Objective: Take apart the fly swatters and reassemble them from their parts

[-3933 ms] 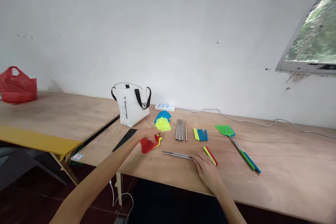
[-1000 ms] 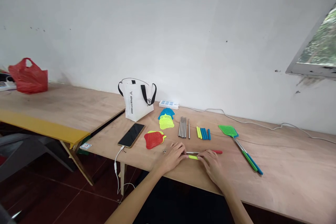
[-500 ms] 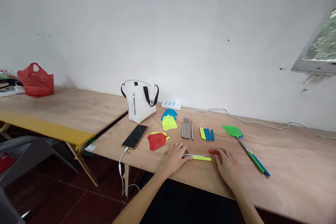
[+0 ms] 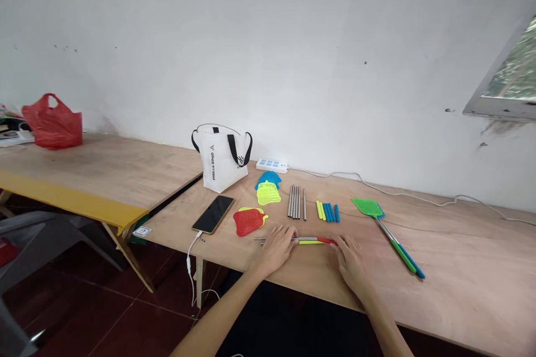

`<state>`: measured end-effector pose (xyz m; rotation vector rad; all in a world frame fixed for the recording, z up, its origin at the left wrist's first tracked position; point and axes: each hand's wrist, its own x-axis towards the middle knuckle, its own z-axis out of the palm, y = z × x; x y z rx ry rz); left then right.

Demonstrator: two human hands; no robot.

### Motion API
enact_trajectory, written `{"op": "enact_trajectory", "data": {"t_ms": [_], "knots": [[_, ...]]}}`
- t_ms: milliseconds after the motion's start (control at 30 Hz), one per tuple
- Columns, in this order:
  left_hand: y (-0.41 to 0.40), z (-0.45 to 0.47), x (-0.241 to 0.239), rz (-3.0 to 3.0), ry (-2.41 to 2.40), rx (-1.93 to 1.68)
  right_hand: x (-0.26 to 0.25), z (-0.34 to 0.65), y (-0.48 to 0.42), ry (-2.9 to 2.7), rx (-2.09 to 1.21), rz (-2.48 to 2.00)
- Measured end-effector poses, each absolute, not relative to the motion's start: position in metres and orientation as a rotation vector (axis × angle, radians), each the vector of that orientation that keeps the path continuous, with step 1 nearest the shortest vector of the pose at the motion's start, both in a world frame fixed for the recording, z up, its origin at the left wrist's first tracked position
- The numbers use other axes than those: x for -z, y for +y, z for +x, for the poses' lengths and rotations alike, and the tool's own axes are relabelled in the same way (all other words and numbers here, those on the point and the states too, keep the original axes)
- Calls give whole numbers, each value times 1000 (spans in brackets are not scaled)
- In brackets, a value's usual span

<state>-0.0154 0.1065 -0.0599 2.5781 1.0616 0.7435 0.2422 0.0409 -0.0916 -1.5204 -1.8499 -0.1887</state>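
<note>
My left hand (image 4: 277, 246) lies over a thin metal rod (image 4: 309, 238), with its fingers closed round it. At the rod's right end is a red handle (image 4: 327, 240), pinched by my right hand (image 4: 348, 254). Just below and alongside lies a yellow handle (image 4: 309, 242), partly covered by my left hand. Whether the red handle has slid over the rod or only meets its tip is too small to tell. Beyond my hands lie several metal rods (image 4: 294, 202), yellow handle tubes (image 4: 320, 210), blue handle tubes (image 4: 330, 212), and red (image 4: 248, 222), yellow (image 4: 268, 193) and blue (image 4: 268, 178) flyswatter heads.
To the right lie flyswatters, the front one with a green head (image 4: 367, 206). A phone (image 4: 213, 213) with a white cable is at the left, near a white bag (image 4: 221, 164). A power strip (image 4: 272, 165) sits by the wall; a red plastic bag (image 4: 54, 125) stands on the other table.
My right hand has brought the red handle left to the end of the metal rod. The gap between them has closed. The view has shifted slightly.
</note>
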Motion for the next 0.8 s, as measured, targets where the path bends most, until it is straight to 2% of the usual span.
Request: {"op": "enact_trajectory", "data": {"t_ms": [800], "knots": [[104, -16, 59, 2644, 1043, -689, 86, 237, 32, -1808, 181, -1501]]}}
